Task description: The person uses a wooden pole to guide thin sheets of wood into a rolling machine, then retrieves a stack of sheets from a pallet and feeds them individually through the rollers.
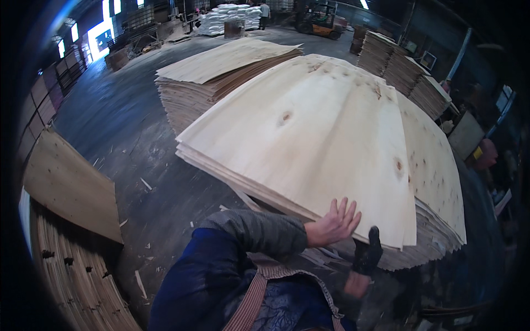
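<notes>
- Pale cream wood veneer sheet, broad and thin with brown knots (309, 149): in front of you at centre, topmost on a layered pile; sheet edges show beneath it along the near left side.
- Your bare left hand (335, 223): fingers slightly spread, laid flat on the sheet's near edge, right of its middle; not pinching.
- Your right hand in a black glove (368, 252): just right of the left hand, at the same near edge, thumb raised beside the veneer. Fingers hidden; you cannot tell from this view whether they pinch it.
- Your left arm: dark grey sleeve (259, 231) reaching in from the left, below the near edge.
- Stack of pale knotted veneer with ragged edges (436, 165): right side, partly covered by the top sheet.
- Tall stack of tan and brown veneer sheets (221, 63): far side, left of centre.
- Flat brown wooden panel (72, 185): near left, well apart from your hands; layered wooden sheets (77, 281) stand nearer you.
- Dark floor (132, 149): pale wood splinters (146, 183) scattered on the left.
- Far background: heaped white sacks (229, 19), with an orange forklift (320, 27) to their right.
</notes>
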`<state>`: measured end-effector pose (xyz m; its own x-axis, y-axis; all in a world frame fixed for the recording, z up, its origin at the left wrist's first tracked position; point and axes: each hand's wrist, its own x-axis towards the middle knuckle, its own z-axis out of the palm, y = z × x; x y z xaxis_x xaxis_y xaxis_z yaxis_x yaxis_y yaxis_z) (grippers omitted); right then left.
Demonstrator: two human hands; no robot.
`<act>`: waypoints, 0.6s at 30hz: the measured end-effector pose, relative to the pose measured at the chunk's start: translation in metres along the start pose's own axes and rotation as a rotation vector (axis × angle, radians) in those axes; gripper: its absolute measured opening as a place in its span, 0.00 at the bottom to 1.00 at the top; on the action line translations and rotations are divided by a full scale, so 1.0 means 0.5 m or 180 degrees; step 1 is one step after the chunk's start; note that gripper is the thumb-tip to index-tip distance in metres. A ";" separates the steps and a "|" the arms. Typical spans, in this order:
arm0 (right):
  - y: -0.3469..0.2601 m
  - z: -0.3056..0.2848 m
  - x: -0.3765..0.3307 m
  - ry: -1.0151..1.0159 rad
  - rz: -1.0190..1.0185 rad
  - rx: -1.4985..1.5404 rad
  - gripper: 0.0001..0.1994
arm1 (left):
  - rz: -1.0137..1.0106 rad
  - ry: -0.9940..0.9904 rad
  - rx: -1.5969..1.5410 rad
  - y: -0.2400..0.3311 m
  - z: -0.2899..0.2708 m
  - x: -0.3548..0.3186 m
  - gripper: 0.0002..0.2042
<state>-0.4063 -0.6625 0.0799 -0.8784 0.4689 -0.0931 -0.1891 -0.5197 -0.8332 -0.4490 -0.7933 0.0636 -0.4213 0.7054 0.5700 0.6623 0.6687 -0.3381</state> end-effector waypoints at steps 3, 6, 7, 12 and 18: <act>-0.020 -0.076 -0.071 0.0263 -0.0051 0.0001 0.22 | 0.0164 -0.0361 -0.0937 0.054 -0.087 -0.041 0.24; -0.003 -0.123 -0.111 0.0522 -0.0015 0.0032 0.22 | -0.0193 -0.0594 -0.3452 -0.033 -0.107 -0.133 0.24; 0.002 -0.141 -0.122 0.0640 -0.0045 0.0069 0.22 | -0.0319 -0.0424 -0.3094 -0.094 -0.084 -0.171 0.26; 0.054 -0.258 -0.113 0.0387 -0.0162 0.0793 0.24 | -0.2446 -0.0491 -0.1306 -0.548 -0.013 -0.467 0.26; 0.090 -0.283 -0.092 0.0404 -0.0321 0.1197 0.26 | -0.4798 -0.0836 -0.3235 -0.795 0.110 -0.831 0.30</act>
<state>-0.3121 -0.6064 -0.0305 -0.7906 0.6029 -0.1073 -0.4394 -0.6805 -0.5864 -0.5712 -1.3392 -0.0802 -0.9511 -0.2082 -0.2284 -0.2938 0.3797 0.8772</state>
